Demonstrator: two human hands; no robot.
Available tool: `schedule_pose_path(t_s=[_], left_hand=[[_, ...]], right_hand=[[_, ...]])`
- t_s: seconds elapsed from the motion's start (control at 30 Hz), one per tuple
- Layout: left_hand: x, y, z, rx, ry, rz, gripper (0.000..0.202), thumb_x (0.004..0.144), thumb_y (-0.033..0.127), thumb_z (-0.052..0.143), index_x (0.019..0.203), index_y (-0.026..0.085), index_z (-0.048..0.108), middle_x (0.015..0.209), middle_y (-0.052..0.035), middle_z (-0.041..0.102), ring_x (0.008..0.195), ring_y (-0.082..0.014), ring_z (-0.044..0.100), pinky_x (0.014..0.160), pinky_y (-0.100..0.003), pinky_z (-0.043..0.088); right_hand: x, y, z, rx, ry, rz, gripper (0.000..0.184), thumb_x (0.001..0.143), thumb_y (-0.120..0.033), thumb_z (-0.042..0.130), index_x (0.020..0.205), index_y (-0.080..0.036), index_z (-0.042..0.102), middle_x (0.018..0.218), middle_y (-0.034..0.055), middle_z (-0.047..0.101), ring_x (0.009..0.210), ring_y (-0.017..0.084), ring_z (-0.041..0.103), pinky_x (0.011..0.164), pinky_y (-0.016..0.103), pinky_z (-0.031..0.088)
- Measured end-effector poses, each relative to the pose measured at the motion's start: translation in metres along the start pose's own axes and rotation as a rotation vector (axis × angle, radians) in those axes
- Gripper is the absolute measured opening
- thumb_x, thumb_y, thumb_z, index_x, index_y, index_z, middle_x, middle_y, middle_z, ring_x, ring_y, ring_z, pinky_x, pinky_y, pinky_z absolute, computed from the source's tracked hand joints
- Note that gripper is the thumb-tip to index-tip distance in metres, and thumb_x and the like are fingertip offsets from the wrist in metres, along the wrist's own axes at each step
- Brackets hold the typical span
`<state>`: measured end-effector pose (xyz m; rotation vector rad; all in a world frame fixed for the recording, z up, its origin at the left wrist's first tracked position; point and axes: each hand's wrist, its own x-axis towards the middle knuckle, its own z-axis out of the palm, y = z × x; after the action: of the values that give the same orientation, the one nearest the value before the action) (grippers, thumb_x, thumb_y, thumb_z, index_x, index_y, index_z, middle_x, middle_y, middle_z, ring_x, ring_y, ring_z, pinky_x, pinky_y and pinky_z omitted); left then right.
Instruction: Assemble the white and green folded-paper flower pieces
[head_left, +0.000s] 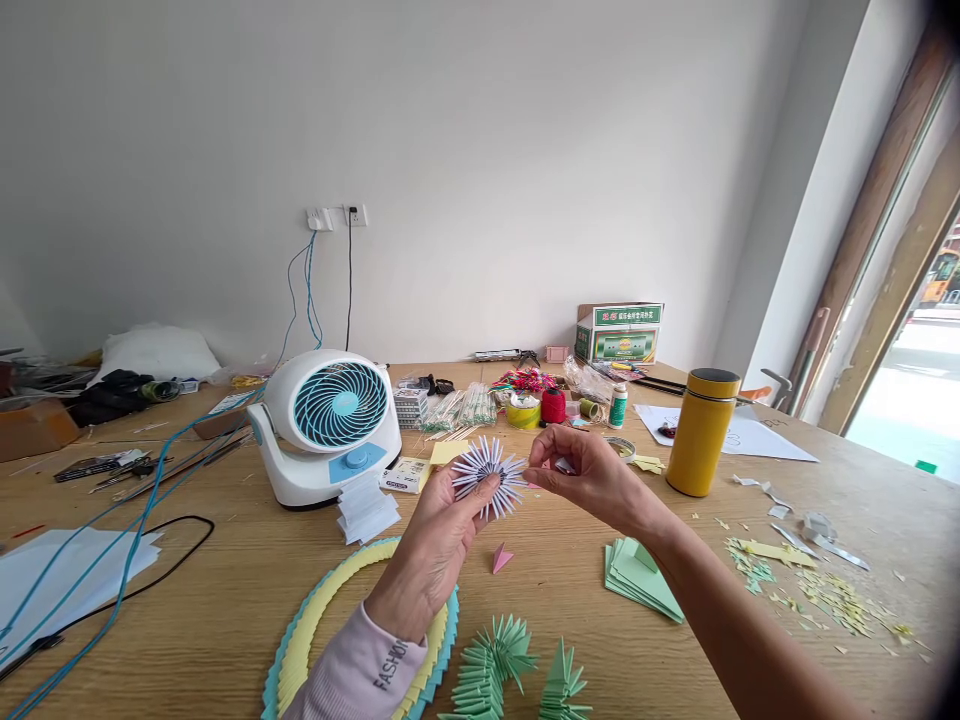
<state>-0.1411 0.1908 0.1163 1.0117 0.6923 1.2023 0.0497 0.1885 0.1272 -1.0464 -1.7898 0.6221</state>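
Note:
My left hand [439, 545] is raised over the wooden table [225, 600], fingers closed around a spiky ring of folded pale purple paper pieces [489, 474]. My right hand [581, 470] pinches at the right edge of that ring, its fingertips pressed together on a small folded piece I cannot make out clearly. A single pink folded piece [501, 558] lies on the table just below the hands.
A white and blue desk fan [330, 425] stands left of the hands, a yellow flask [701, 432] to the right. Green folded paper pieces [517, 675], a green paper stack [641, 575], a yellow-blue paper arc [322, 610], cables [112, 560] and paper scraps [817, 590] lie around.

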Motion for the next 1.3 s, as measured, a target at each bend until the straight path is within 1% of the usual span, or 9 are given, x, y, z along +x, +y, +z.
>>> schedule_pose_path(t_s=[0.1,0.17,0.3,0.43,0.57,0.73,0.87,1.1,1.3], left_hand=[[0.0,-0.001,-0.001,0.003,-0.004,-0.002,0.039,0.064,0.026,0.087,0.097,0.017,0.068,0.101,-0.0066,0.073,0.096,-0.0194,0.066,0.082,-0.029,0.052],[0.0,-0.001,-0.001,0.011,-0.007,-0.002,0.04,0.064,0.027,0.087,0.098,0.018,0.069,0.102,-0.0066,0.072,0.097,-0.0198,0.065,0.083,-0.029,0.051],[-0.002,-0.001,0.0,0.054,-0.012,0.01,0.044,0.065,0.029,0.086,0.104,0.018,0.069,0.105,-0.0067,0.071,0.099,-0.0203,0.063,0.085,-0.03,0.049],[-0.004,-0.001,0.002,0.113,-0.033,0.034,0.043,0.068,0.031,0.084,0.105,0.018,0.068,0.103,-0.0063,0.07,0.101,-0.0211,0.062,0.085,-0.031,0.048],[-0.004,-0.002,0.002,0.144,-0.044,0.045,0.043,0.069,0.03,0.083,0.107,0.017,0.067,0.103,-0.0065,0.069,0.1,-0.021,0.062,0.085,-0.03,0.047],[-0.004,-0.001,0.003,0.158,-0.042,0.059,0.042,0.069,0.03,0.083,0.106,0.017,0.067,0.103,-0.0069,0.069,0.096,-0.0195,0.062,0.084,-0.029,0.047],[-0.004,-0.001,0.003,0.173,-0.048,0.061,0.039,0.07,0.029,0.082,0.104,0.017,0.068,0.103,-0.0069,0.07,0.093,-0.0189,0.062,0.084,-0.029,0.047],[-0.003,-0.002,0.003,0.171,-0.04,0.06,0.039,0.069,0.032,0.084,0.102,0.018,0.069,0.102,-0.0075,0.071,0.096,-0.0211,0.063,0.088,-0.032,0.047],[-0.001,-0.003,0.002,0.16,-0.032,0.045,0.041,0.068,0.033,0.085,0.103,0.017,0.069,0.1,-0.0069,0.07,0.098,-0.0212,0.063,0.087,-0.031,0.047]], right_hand=[[0.0,-0.002,-0.001,-0.037,-0.014,-0.014,0.015,0.084,-0.032,0.068,0.081,-0.017,0.063,0.069,-0.0005,0.059,0.058,0.01,0.041,0.051,0.026,0.031],[0.0,-0.002,-0.002,-0.039,-0.013,-0.013,0.017,0.086,-0.033,0.066,0.081,-0.017,0.063,0.07,0.0008,0.061,0.059,0.011,0.044,0.052,0.026,0.033],[0.001,-0.005,-0.003,-0.001,0.0,-0.017,0.021,0.09,-0.037,0.061,0.088,-0.017,0.065,0.077,0.0029,0.063,0.064,0.012,0.05,0.055,0.026,0.036],[0.0,-0.009,-0.004,-0.075,-0.029,-0.016,0.026,0.092,-0.038,0.058,0.083,-0.016,0.068,0.07,0.0012,0.058,0.061,0.012,0.042,0.053,0.027,0.031],[0.0,-0.009,-0.003,-0.118,-0.025,-0.01,0.025,0.089,-0.036,0.06,0.078,-0.016,0.067,0.064,-0.0008,0.054,0.057,0.011,0.039,0.051,0.027,0.028],[-0.001,-0.01,-0.002,-0.141,-0.003,0.0,0.022,0.089,-0.033,0.06,0.075,-0.016,0.066,0.063,-0.0011,0.054,0.056,0.011,0.04,0.05,0.027,0.029],[-0.002,-0.013,-0.002,-0.141,0.001,-0.03,0.019,0.09,-0.032,0.059,0.083,-0.016,0.068,0.068,0.0,0.059,0.058,0.011,0.044,0.051,0.026,0.031],[-0.002,-0.012,0.0,-0.197,0.028,-0.022,0.019,0.089,-0.029,0.059,0.077,-0.017,0.068,0.066,0.0001,0.059,0.058,0.012,0.046,0.051,0.026,0.032],[-0.004,-0.015,0.0,-0.275,0.041,-0.077,0.015,0.089,-0.023,0.056,0.078,-0.018,0.066,0.065,-0.0009,0.059,0.057,0.011,0.046,0.053,0.026,0.033]])
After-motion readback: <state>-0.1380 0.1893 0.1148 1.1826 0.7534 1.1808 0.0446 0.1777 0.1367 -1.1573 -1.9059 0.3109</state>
